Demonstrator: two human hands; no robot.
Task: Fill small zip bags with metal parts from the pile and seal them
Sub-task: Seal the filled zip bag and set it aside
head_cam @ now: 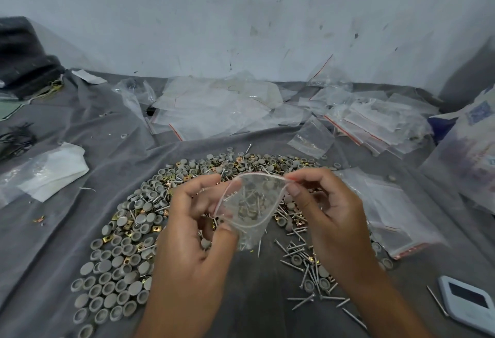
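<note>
A small clear plastic zip bag with a red-lined mouth (247,209) is held up between both hands above the pile, its mouth open and wide; nails and grey caps are visible inside it. The left hand (197,233) pinches the bag's left edge, thumb and fingers curled onto the plastic; the right hand (325,211) pinches the right end of the mouth strip between thumb and forefinger. Beneath lies the curved pile of grey round caps, brass-coloured square plates and steel nails (126,254) on a crumpled grey cloth sheet (48,244); loose nails spread near the right wrist. A heap of empty clear zip bags (214,107) lies along the far edge below the scuffed white wall (241,16); a flat stack of such bags (385,209) lies just right of the right hand; a white device with a dark screen (467,303) sits at the lower right.
</note>
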